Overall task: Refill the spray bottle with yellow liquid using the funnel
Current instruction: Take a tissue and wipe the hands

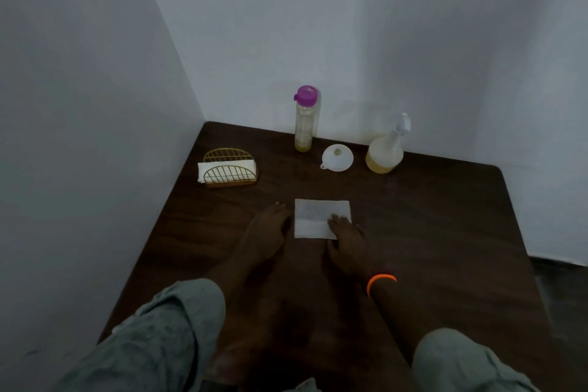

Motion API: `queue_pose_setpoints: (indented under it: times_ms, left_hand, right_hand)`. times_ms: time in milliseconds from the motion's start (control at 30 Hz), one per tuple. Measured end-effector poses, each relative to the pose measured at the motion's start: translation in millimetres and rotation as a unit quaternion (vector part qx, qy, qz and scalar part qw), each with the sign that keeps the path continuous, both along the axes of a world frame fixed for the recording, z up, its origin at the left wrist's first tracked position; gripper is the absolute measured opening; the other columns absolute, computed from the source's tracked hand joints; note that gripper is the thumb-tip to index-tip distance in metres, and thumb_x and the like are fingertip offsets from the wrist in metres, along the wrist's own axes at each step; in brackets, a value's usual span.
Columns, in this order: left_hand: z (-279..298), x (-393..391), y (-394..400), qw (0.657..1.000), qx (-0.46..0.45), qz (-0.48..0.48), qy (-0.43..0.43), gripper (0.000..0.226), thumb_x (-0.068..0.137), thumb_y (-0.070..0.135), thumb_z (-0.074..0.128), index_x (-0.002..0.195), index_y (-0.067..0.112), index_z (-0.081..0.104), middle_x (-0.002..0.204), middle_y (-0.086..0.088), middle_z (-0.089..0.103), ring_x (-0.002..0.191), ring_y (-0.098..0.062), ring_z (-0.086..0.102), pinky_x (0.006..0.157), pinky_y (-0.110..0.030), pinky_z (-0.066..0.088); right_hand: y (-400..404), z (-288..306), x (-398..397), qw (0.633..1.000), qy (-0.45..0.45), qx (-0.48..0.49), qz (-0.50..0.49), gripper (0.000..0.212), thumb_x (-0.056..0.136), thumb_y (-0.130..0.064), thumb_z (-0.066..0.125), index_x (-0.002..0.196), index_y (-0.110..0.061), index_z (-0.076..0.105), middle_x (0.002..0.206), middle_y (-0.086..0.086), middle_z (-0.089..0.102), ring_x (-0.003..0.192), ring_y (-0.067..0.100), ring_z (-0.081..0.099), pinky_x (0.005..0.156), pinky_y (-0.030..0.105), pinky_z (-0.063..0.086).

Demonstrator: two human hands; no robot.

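Observation:
A spray bottle (386, 149) with a white trigger head stands at the back right of the dark wooden table (445, 232), holding yellow liquid in its lower part. A white funnel (337, 157) lies on the table just left of it. Further left stands a tall clear bottle (304, 119) with a purple cap and a little yellow liquid at its bottom. A white paper napkin (313, 215) lies flat in the middle. My left hand (269, 229) rests flat on the table beside the napkin's left edge. My right hand (345, 240) lies flat on the napkin's lower right corner.
A gold wire napkin holder (229, 167) with white napkins stands at the table's left edge. White walls close in behind and to the left. An orange band (380, 282) circles my right wrist.

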State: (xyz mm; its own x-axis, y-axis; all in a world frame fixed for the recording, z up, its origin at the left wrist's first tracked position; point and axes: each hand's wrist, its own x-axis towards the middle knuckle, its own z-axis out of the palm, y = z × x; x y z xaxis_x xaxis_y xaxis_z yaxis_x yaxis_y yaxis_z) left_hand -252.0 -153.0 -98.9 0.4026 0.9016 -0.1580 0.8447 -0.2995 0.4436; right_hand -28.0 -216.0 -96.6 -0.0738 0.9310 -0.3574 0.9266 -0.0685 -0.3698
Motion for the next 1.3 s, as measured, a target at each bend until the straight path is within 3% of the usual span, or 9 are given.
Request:
queue_pose_setpoints:
  times_ms: [233, 333, 567, 700, 800, 867, 967, 1167, 1300]
  left_hand:
    - [1.2, -65.7, -9.1, 0.996, 0.039, 0.083, -0.005, 0.032, 0.092, 0.007, 0.054, 0.121, 0.011, 0.065, 0.128, -0.01, 0.061, 0.119, -0.026, 0.057, 0.105, -0.036, 0.045]
    - [-2.2, -92.6, -15.8, 0.994, 0.033, 0.107, 0.003, 0.037, 0.09, 0.006, 0.058, 0.126, 0.01, 0.063, 0.134, -0.013, 0.058, 0.123, -0.03, 0.056, 0.106, -0.038, 0.045]
    - [-5.5, -126.9, -23.5, 0.988, -0.013, 0.152, 0.007, 0.046, 0.093, 0.016, 0.055, 0.138, 0.006, 0.054, 0.145, -0.019, 0.049, 0.132, -0.037, 0.049, 0.108, -0.045, 0.042]
    - [-11.8, -131.2, -27.6, 0.993, 0.016, 0.107, 0.046, 0.064, 0.083, 0.018, 0.074, 0.141, 0.001, 0.051, 0.147, -0.023, 0.047, 0.136, -0.04, 0.046, 0.108, -0.051, 0.044]
    - [-23.0, -128.4, -33.5, 0.994, 0.011, 0.071, 0.084, 0.082, 0.075, 0.031, 0.082, 0.141, -0.004, 0.049, 0.145, -0.025, 0.049, 0.133, -0.04, 0.049, 0.107, -0.051, 0.046]
    - [-32.0, -120.7, -39.5, 0.996, 0.037, 0.02, 0.081, 0.075, 0.09, 0.047, 0.057, 0.141, -0.008, 0.047, 0.144, -0.027, 0.049, 0.134, -0.04, 0.049, 0.108, -0.051, 0.044]
    - [-26.9, -90.4, -49.4, 0.998, 0.049, 0.016, 0.046, 0.064, 0.095, 0.034, 0.026, 0.145, -0.003, 0.044, 0.15, -0.023, 0.044, 0.139, -0.037, 0.044, 0.114, -0.049, 0.04]
    - [-26.3, -43.8, -59.6, 0.997, 0.061, -0.008, 0.048, 0.059, 0.096, 0.017, 0.036, 0.154, 0.003, 0.031, 0.16, -0.018, 0.03, 0.149, -0.032, 0.028, 0.122, -0.042, 0.027]
    - [-22.3, -40.0, -61.9, 0.998, 0.053, -0.007, 0.04, 0.06, 0.1, 0.017, 0.041, 0.157, 0.007, 0.023, 0.163, -0.015, 0.022, 0.152, -0.028, 0.018, 0.125, -0.039, 0.018]
  right_hand:
    - [17.1, -27.8, -46.8, 1.0, -0.011, 0.025, -0.014, 0.075, 0.101, -0.056, 0.021, 0.157, -0.011, -0.002, 0.166, 0.009, -0.008, 0.153, 0.022, -0.007, 0.125, 0.042, 0.0]
    - [18.2, -34.4, -77.2, 0.999, -0.015, 0.03, -0.01, 0.086, 0.095, -0.068, 0.016, 0.156, -0.014, -0.01, 0.164, 0.008, -0.016, 0.152, 0.023, -0.013, 0.124, 0.045, -0.003]
    - [-0.3, -33.0, -189.4, 0.987, 0.019, 0.04, 0.154, 0.087, 0.092, -0.068, 0.018, 0.158, -0.012, 0.009, 0.166, 0.012, 0.0, 0.153, 0.029, 0.0, 0.123, 0.054, 0.008]
    - [-18.0, -37.9, -217.3, 0.974, 0.028, 0.05, 0.22, 0.089, 0.091, -0.075, 0.012, 0.158, -0.016, 0.014, 0.166, 0.009, 0.008, 0.154, 0.026, 0.004, 0.123, 0.052, 0.008]
    - [-16.6, -38.2, -194.9, 0.981, 0.011, 0.054, 0.188, 0.087, 0.092, -0.072, 0.004, 0.158, -0.016, 0.009, 0.166, 0.007, 0.003, 0.154, 0.024, 0.0, 0.124, 0.05, 0.008]
    - [-16.4, -34.6, -168.8, 0.99, 0.004, 0.048, 0.132, 0.081, 0.096, -0.068, 0.016, 0.158, -0.017, 0.004, 0.166, 0.005, -0.004, 0.153, 0.02, -0.007, 0.125, 0.049, 0.006]
    - [-23.3, -31.4, -121.1, 0.999, 0.0, 0.038, 0.036, 0.084, 0.094, -0.071, 0.016, 0.157, -0.018, 0.0, 0.166, 0.003, -0.004, 0.153, 0.016, -0.008, 0.125, 0.046, 0.006]
    - [-76.9, -26.3, -22.4, 0.988, -0.068, 0.016, -0.139, 0.087, 0.093, -0.073, 0.013, 0.157, -0.019, -0.007, 0.165, 0.004, -0.008, 0.153, 0.017, -0.011, 0.124, 0.047, -0.003]
    - [-101.7, -21.4, 10.6, 0.984, -0.087, -0.003, -0.157, 0.088, 0.092, -0.074, 0.012, 0.157, -0.018, -0.008, 0.165, 0.004, -0.012, 0.152, 0.018, -0.013, 0.123, 0.05, -0.005]
